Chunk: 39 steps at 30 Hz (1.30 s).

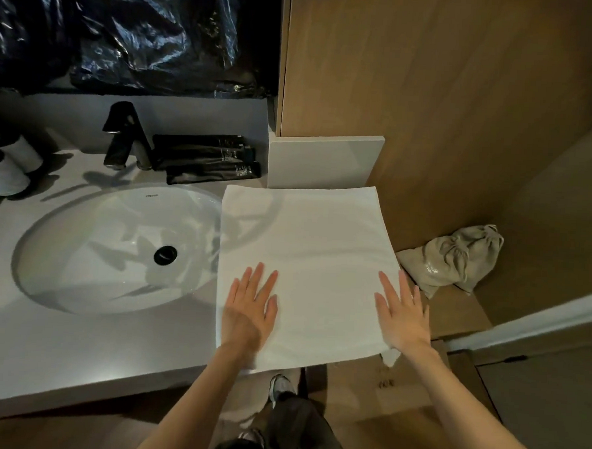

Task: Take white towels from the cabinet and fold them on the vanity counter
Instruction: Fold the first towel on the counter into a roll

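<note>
Two bare forearms reach forward from the bottom edge, above one shoe (278, 387) and a dark trouser leg; both hands lie palm down on the near part of one white towel (307, 238). The left hand (251, 306) rests near the towel's left edge, fingers straight and slightly spread; the right hand (402, 314) rests at the right edge, fingers straight and close together, with a small corner of cloth hanging just below its wrist.

The towel is spread flat on the pale counter (75, 346), right of the one oval sink (90, 268); its left edge overlaps the basin's right rim, and its near edge reaches the counter's front. One black drain (165, 255) sits in the basin. Beside the towel's right edge lies one grey cloth bag (457, 260), on a brown ledge.

Beyond the towel stands a white block (325, 164); left of it are stacked black tubes (205, 159), three or four, hard to count; then one black tap (126, 136); at far left, two white cylinders (7, 176) with dark tops. Black plastic sheet (126, 26) covers the wall behind; a wooden panel (466, 96) rises on the right.
</note>
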Available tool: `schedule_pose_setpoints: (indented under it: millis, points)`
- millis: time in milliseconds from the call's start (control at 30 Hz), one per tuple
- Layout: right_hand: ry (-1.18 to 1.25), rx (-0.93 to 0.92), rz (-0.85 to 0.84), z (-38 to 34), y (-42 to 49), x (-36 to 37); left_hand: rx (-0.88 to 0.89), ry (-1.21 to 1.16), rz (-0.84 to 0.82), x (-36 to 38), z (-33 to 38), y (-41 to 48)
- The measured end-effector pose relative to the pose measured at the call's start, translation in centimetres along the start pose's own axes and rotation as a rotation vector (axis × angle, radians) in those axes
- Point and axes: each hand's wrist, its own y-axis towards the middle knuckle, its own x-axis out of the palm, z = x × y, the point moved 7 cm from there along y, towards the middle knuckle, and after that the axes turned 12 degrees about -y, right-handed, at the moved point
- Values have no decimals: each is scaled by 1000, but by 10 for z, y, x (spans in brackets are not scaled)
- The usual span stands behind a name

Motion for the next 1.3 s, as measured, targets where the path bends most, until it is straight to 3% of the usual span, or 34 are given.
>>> schedule_pose_setpoints:
  millis: [67,133,200,333,533,700,833,900,1000,1067,1133,1200,1300]
  points:
    - [249,63,-25,6,-9,-1,-15,17,-36,1,-3,0]
    - [431,128,71,13,-25,-8,-22,13,-57,2,-7,0]
    - [519,238,156,24,-44,-13,-17,5,-42,-1,-7,0]
    - [691,424,134,41,-64,-4,-1,-9,-10,-3,-6,-2]
    - [1051,392,101,47,-57,-7,-2,18,-32,-2,-6,-3]
    - [727,185,234,56,-68,-20,-2,0,-18,-4,-6,-3]
    - [645,236,208,49,-75,-10,-1,7,-43,-2,-3,-2]
    - [414,251,273,41,-76,-19,-45,19,-89,0,-3,-1]
    - [133,30,437,6,-76,-37,-101,-34,-20,-4,4,-10]
    - [101,-211,383,-34,-73,-35,-29,-39,67,-6,21,-24]
    - [92,-377,212,-74,-69,-19,22,-36,87,1,35,-35]
    - [40,-442,91,-99,-63,0,-35,-8,39,7,34,-41]
    - [-57,-490,77,-96,-56,15,-46,47,-20,9,16,-52]
